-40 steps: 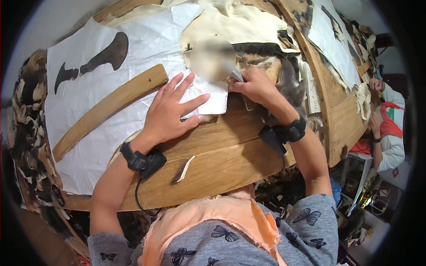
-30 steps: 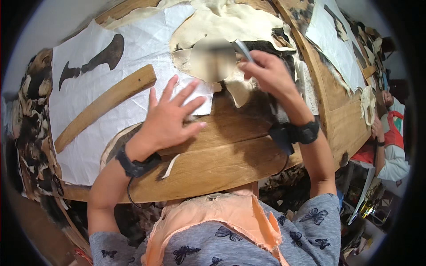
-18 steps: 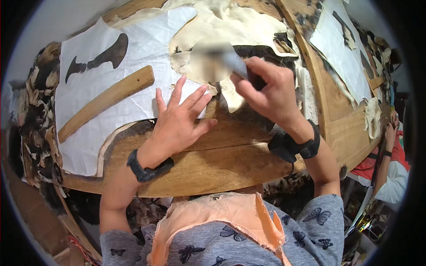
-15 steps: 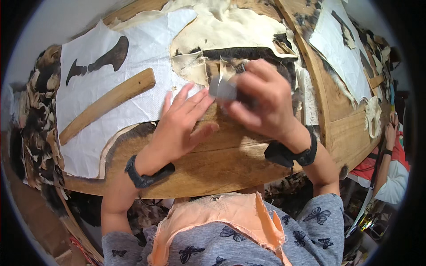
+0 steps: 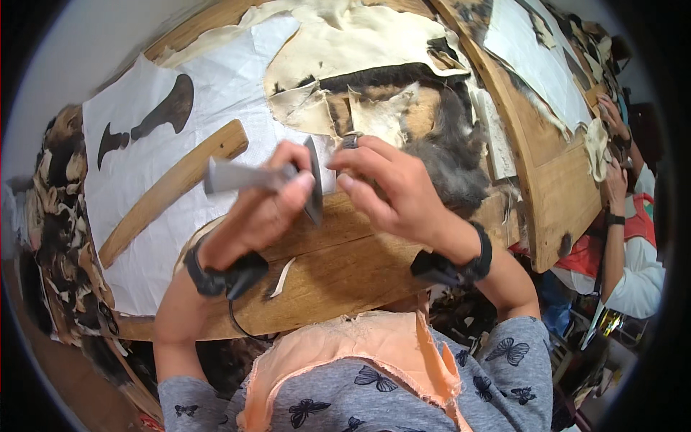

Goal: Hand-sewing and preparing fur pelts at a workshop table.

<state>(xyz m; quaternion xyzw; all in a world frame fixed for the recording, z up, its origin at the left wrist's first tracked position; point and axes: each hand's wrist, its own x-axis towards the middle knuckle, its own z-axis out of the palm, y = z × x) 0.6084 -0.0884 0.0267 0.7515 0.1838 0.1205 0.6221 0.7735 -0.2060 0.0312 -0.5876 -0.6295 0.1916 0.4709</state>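
Note:
My left hand [image 5: 263,205] is closed round a leather knife with a grey handle [image 5: 241,178] and a broad dark blade [image 5: 314,183]. The blade stands up toward my right hand, and motion blurs the handle. My right hand [image 5: 389,183] is a little to the right of the blade, fingers apart and slightly bent, with a ring on one finger. Beyond it lies a cut piece of pale hide [image 5: 381,115], and grey-black fur [image 5: 461,173] spreads to its right. A thin pale offcut [image 5: 283,277] rests on the wooden table [image 5: 338,273] near my left wrist.
A white sheet [image 5: 216,86] covers the left of the table, with dark shaped pieces [image 5: 169,108] and a curved wooden stick [image 5: 173,194] on it. Cream hide [image 5: 360,43] lies at the back. A wooden strip [image 5: 504,101] runs along the right. A co-worker's hand [image 5: 614,183] is farther right.
The knife has passed from my right hand to my left. My left hand has lifted off the work and closed round it. My right hand has come down and left. A pale offcut now shows.

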